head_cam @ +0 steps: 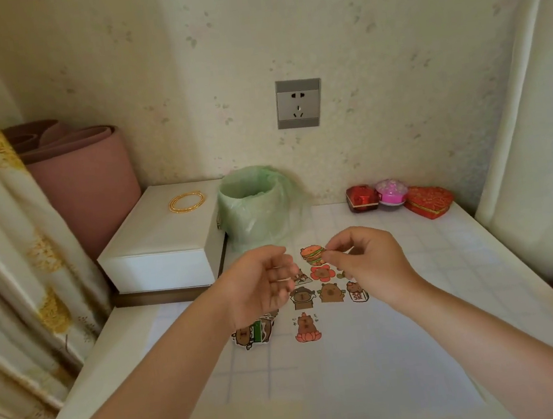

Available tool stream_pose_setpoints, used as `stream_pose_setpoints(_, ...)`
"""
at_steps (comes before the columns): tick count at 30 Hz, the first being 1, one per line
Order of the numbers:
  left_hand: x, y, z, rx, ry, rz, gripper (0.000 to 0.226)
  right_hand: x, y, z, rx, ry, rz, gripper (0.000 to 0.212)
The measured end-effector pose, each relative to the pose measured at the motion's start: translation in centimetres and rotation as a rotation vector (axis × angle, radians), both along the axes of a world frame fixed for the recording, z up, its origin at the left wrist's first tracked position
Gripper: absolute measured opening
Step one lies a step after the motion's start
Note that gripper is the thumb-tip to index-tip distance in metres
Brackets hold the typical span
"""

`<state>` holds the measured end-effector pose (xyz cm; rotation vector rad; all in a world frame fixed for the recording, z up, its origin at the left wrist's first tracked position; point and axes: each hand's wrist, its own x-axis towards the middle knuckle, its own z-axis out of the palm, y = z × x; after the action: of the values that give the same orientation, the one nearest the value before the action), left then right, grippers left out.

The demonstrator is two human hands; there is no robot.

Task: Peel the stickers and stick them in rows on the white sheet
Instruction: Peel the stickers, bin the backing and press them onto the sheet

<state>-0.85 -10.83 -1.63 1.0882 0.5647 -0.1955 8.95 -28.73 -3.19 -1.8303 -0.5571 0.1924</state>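
A burger sticker (313, 255) is pinched by the right hand (367, 262) and held clear above the white sheet (355, 365), probably so it can be aligned with the stuck rows (329, 293). The fingers of the left hand (263, 288) are curled beside it; whether anything is gripped cannot be told.

A green-lined bin (254, 202) stands beside a white box (165, 242) bearing gold bangles (187, 201).

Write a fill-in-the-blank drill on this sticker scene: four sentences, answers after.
1. The right hand pinches a ___ sticker.
2. The bin bag is ___.
3. The bangles lie on a ___ box.
4. The heart tin is ___.

Missing words: burger; green; white; red.
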Motion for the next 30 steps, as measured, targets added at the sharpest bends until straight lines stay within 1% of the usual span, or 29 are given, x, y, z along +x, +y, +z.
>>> stream_pose_setpoints(3, 0.1, -0.8, -0.4, 0.424, -0.005, 0.030, 0.021, -0.2, -0.5, -0.2, 0.069, 0.228, 0.009, 0.001)
stream_pose_setpoints(4, 0.1, -1.2, -0.5, 0.503, -0.015, 0.012, 0.021, -0.3, -0.6, -0.3, 0.086, 0.274, 0.015, 0.003)
stream_pose_setpoints(5, 0.0, -1.6, -0.5, 0.541, -0.031, -0.010, 0.021, -0.4, -0.8, -0.4, 0.098, 0.312, 0.018, 0.004)
stream_pose_setpoints(8, 0.0, -2.7, -0.6, 0.585, -0.076, -0.018, 0.016, -0.6, -1.1, -0.6, 0.106, 0.386, 0.006, 0.006)
stream_pose_setpoints(10, 0.1, -3.0, -0.7, 0.647, -0.091, -0.007, 0.013, -0.7, -1.2, -0.7, 0.073, 0.374, -0.008, 0.005)
stream_pose_setpoints(12, 0.2, -3.1, -0.9, 0.719, -0.091, -0.010, 0.011, -0.7, -1.5, -0.7, -0.001, 0.328, -0.021, 0.005)
stream_pose_setpoints(15, 0.3, -3.3, -1.4, 0.867, -0.090, -0.057, 0.010, -0.4, -2.0, -1.1, -0.153, 0.234, -0.039, 0.020)
stream_pose_setpoints(17, 0.4, -3.5, -1.8, 0.931, -0.096, -0.099, 0.010, -0.2, -2.3, -1.4, -0.218, 0.136, -0.046, 0.024)
stream_pose_setpoints(19, 0.4, -3.7, -2.0, 0.961, -0.109, -0.134, 0.010, 0.0, -2.4, -1.6, -0.217, 0.077, -0.029, 0.016)
stream_pose_setpoints(21, 0.5, -3.8, -2.0, 0.969, -0.121, -0.167, 0.010, 0.0, -2.7, -1.6, -0.195, 0.095, 0.017, 0.004)
stream_pose_setpoints(22, 0.5, -3.8, -1.9, 0.966, -0.128, -0.181, 0.009, 0.0, -2.8, -1.5, -0.196, 0.105, 0.039, 0.003)
stream_pose_setpoints(27, 0.3, -3.9, -1.8, 0.991, -0.173, -0.231, 0.007, -0.3, -2.8, -1.5, -0.207, 0.116, 0.051, 0.004)
stream_pose_setpoints(30, 0.2, -3.8, -1.8, 0.994, -0.187, -0.244, 0.006, -0.2, -2.9, -1.5, -0.165, 0.133, 0.032, 0.011)
